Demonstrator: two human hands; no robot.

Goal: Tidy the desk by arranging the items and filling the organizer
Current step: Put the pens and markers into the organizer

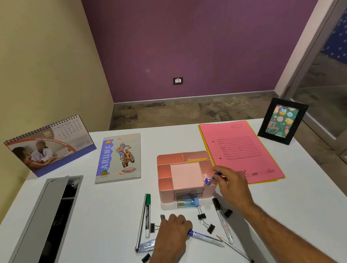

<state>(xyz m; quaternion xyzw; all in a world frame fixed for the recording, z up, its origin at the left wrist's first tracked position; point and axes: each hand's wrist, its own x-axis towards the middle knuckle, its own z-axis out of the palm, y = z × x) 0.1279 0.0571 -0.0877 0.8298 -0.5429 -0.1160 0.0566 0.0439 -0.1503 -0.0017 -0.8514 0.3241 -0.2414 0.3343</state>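
right hand (231,186) pinches blue pen (211,178), tip over organizer (185,176) near-right slot | left hand (174,230) curls round blue marker (204,236) | risk: pen misses the slot, or left forearm sweeps binder clips (205,221) beside it

The desk (286,215) was a smooth, matt white surface. At twelve o'clock from the hands the organizer (185,173) looked like matt pink plastic with a clear drawer front. At two o'clock the pink folder (238,152) was matt paper; at ten o'clock the notebook (118,158) cover looked slightly glossy.
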